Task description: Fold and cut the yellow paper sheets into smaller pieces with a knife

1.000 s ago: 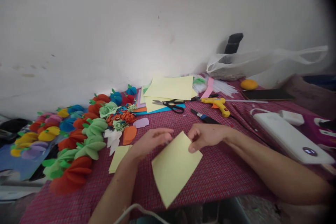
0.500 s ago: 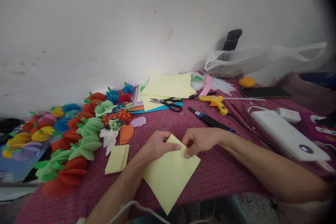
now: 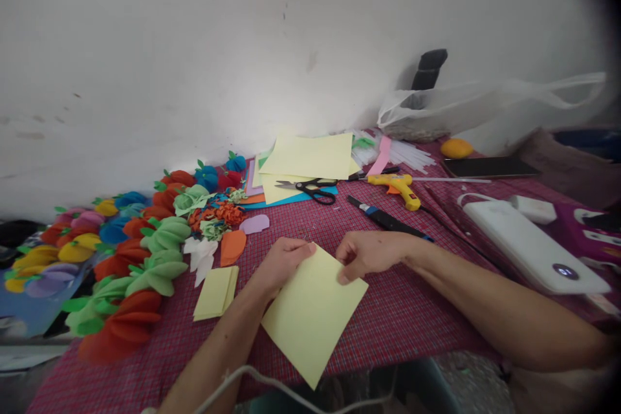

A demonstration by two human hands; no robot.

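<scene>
A sheet of pale yellow paper hangs slantwise between both hands, one corner pointing down over the table's front edge. My left hand is closed on its upper left edge, thumb near the top corner. Along the upper right edge, my right hand pinches the same sheet between thumb and curled fingers. Left of the left forearm lies a small stack of yellow paper pieces. Beyond the hands are black-handled scissors, a dark utility knife and a yellow glue gun.
Rows of colourful paper pumpkins line the left side. Coloured sheets lie at the back, near glue sticks and a plastic bag. A white power bank and a dark phone are on the right. A white cable crosses in front.
My left thumb has slid up and left towards the sheet's top corner, uncovering more of the paper. The right hand has shifted slightly, still pinching the edge.
</scene>
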